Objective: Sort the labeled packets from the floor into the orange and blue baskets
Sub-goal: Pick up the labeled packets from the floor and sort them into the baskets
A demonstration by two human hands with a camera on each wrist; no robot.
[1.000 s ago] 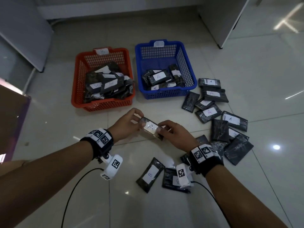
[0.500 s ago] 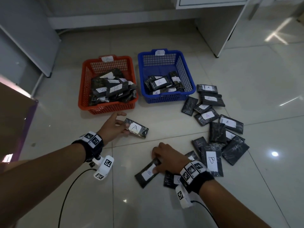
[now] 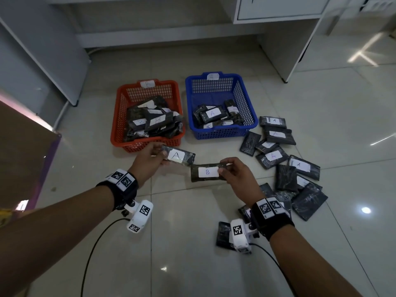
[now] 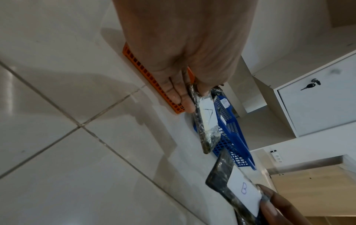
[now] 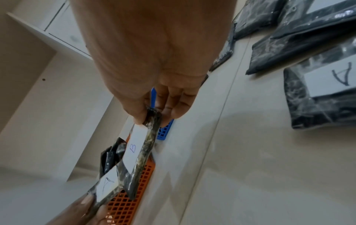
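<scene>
Both forearms are reaching forward over the glossy tiled floor (image 3: 321,103). The left hand (image 3: 147,160) is pinching a crinkly black plastic packet labeled A (image 3: 177,156), in front of the orange mesh basket (image 3: 120,116). At its four o'clock, the right hand (image 3: 237,174) is pinching the black rectangular packet labeled B (image 3: 205,173), at six o'clock of the blue mesh basket (image 3: 246,99).

Tiled floor (image 3: 192,264) — baskets (image 3: 147,144), scattered packets (image 3: 300,166).
</scene>
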